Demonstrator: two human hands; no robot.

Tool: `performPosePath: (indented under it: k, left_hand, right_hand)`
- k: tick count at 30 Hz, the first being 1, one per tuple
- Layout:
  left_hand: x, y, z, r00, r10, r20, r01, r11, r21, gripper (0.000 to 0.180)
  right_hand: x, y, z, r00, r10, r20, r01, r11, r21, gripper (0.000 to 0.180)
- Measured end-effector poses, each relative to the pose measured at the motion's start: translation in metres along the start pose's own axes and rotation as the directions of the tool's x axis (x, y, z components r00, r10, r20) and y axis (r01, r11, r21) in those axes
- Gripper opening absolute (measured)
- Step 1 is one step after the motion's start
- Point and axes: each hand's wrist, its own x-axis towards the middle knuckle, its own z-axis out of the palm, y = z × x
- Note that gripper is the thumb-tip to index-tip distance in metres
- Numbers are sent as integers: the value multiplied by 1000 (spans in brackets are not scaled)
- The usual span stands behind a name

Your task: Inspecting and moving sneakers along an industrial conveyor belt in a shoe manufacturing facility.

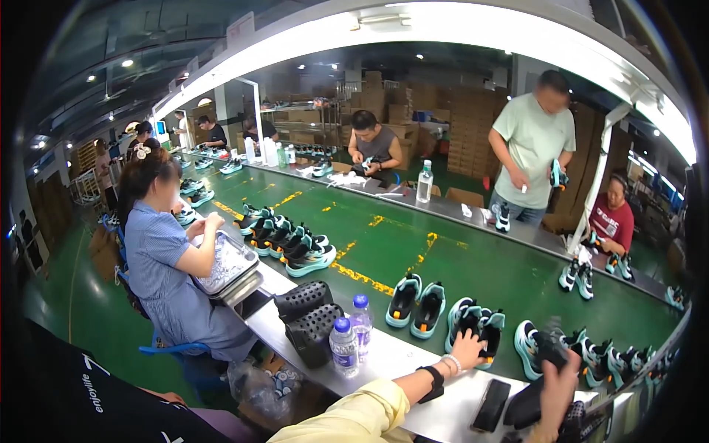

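Observation:
My left hand (467, 348), in a yellow sleeve with a black watch and a pale beaded bracelet, reaches onto a pair of black-and-mint sneakers (464, 317). Its fingers are spread over the near part of the pair. At the lower right my right hand (559, 387) is raised and smeared by motion. A dark object (550, 343) shows at its fingers, too blurred to name. Beside that hand stands another sneaker (526, 347). On the metal ledge below lie a black phone (491, 406) and a dark item (523, 406), partly hidden by my right hand.
More sneakers stand on the green table (354, 255), including a pair (416, 306) to the left and a row (288, 244) farther off. Two water bottles (344, 347) and black clogs (309, 317) are on the ledge. A person in blue (170, 251) sits left; several people work across the table.

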Motion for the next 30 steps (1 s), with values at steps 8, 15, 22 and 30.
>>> performPosePath:
  k: [8, 15, 22, 30]
  left_hand:
    - [6, -8, -3, 996, 53, -68, -48, 996, 70, 46]
    - [-3, -4, 3, 997, -61, 53, 53, 989, 136, 46]
    - [-3, -1, 15, 992, -29, 122, 16, 994, 109, 60]
    - [11, -18, 17, 997, -18, 74, 13, 998, 64, 38]
  right_hand:
    - [111, 70, 186, 828, 199, 525, 75, 887, -455, 36]
    - [92, 85, 246, 904, 108, 413, 276, 592, -758, 18]
    - [112, 90, 286, 701, 583, 410, 181, 410, -894, 14]
    - [106, 101, 284, 854, 415, 313, -41, 654, -755, 20]
